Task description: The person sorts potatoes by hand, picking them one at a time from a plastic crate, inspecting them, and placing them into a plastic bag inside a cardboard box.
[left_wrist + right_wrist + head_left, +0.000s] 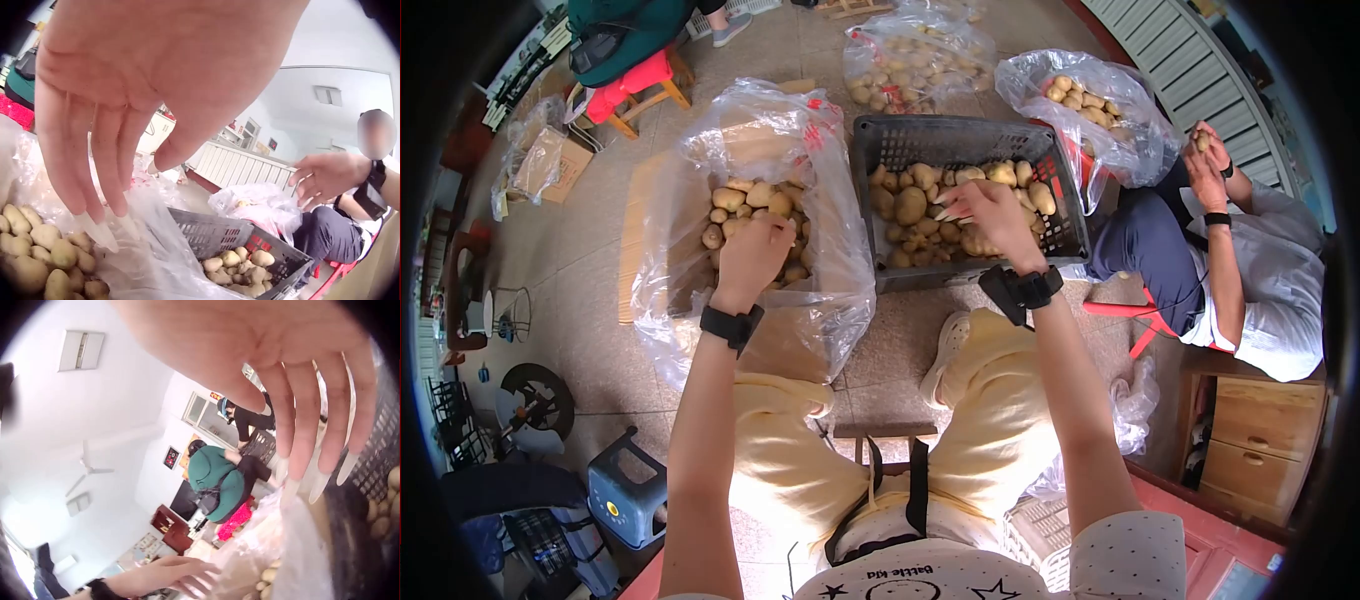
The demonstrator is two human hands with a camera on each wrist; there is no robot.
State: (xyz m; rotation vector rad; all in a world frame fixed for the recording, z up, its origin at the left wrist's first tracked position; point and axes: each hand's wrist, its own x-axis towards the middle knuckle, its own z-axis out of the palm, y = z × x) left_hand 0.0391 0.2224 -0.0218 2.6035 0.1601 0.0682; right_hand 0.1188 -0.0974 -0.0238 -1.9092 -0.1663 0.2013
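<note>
Closest to the body are the yellow trousers [995,390], and then a black wrist strap on each arm, the right one [1032,288] level with the near side of a black crate [945,130]. The left hand [757,255] hangs over a clear plastic bag [838,240] with cardboard [642,240] beside it; its fingers are loose and the palm-side view shows nothing in them. The right hand [997,220] is over the crate, also released, fingers nearly straight. Whether any fingertip brushes what lies below, I cannot tell. The potatoes are heaped in both places: one lot [750,197] inside the bag, another [911,206] in the crate.

The likeliest trouble is the bag: its loose edge could fold over the heap or catch on the long nails [97,232]. Those nails could also nick a potato or snap if pushed hard into the pile. A smooth, round potato pinched only by the tips might slip, and the strap might knock the rim on a low reach.

Farther off, a seated person [1260,240] holds one potato [1203,142], near another bag of them [1140,140]
</note>
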